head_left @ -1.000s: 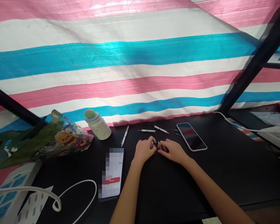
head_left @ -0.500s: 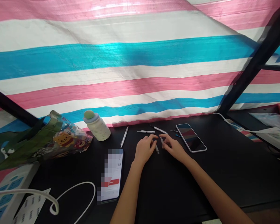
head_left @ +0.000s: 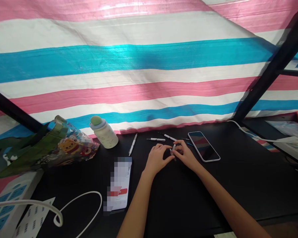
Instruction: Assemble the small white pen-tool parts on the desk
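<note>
Over the black desk, my left hand (head_left: 157,158) and my right hand (head_left: 185,154) meet almost fingertip to fingertip. Thumb and index finger of my right hand pinch a small, clear-grey pen part (head_left: 173,147). My left thumb and index finger close around another small pen piece (head_left: 171,152) right beside it; the fingers partly hide both pieces, and whether they are joined I cannot tell. Just beyond my hands lie a white pen (head_left: 157,139) and a second white pen (head_left: 170,137) with a dark tip. Near my right fingers is a small blue piece (head_left: 189,144).
Another white pen (head_left: 133,144) lies farther left, above a lit phone (head_left: 120,185). A dark-screened phone (head_left: 204,146) is at right. Bottle (head_left: 104,132), patterned bag (head_left: 72,145), power strip (head_left: 2,211) and white cable (head_left: 99,198) occupy the left side. Striped sheeting (head_left: 149,56) hangs behind.
My left hand has shifted right, bringing its grey pen piece up against the part in my right hand. The right hand's part has been tilted more upright. The desk items stay put.
</note>
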Tool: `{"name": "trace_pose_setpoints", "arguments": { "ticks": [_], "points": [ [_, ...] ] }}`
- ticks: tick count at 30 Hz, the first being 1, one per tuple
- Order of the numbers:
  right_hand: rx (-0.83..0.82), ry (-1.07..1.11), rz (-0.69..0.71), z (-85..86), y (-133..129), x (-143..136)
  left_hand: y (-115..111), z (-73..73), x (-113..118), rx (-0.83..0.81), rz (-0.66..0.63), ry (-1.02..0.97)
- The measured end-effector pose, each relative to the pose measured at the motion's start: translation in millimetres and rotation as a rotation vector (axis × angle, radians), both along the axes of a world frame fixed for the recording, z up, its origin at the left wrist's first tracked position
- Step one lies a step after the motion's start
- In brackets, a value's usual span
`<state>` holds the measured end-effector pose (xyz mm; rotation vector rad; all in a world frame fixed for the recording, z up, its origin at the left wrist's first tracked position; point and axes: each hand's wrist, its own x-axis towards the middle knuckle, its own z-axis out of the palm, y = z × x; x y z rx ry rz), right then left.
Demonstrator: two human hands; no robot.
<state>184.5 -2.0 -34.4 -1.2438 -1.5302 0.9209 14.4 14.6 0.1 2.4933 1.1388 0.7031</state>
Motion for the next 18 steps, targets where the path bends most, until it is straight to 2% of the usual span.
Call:
{"name": "trace_pose_setpoints", "arguments": {
  "ticks": [8, 11, 15, 18],
  "points": [
    [0.061, -0.076, -0.013, 7.1, -1, 3, 1, -0.4, 2, 0.035, 0.024, 0.015],
    [0.061, -0.136, -0.062, 6.3, 0, 6, 1, 0.5, 1, 0.056, 0.048, 0.033],
    [0.044, -0.322, -0.155, 3.7, 0, 10, 1, 3.8, 1, 0.073, 0.055, 0.036],
    [0.077, -0.449, -0.166, 3.9, 1, 11, 0, 5.4, 1, 0.069, 0.062, 0.028]
  ]
}}
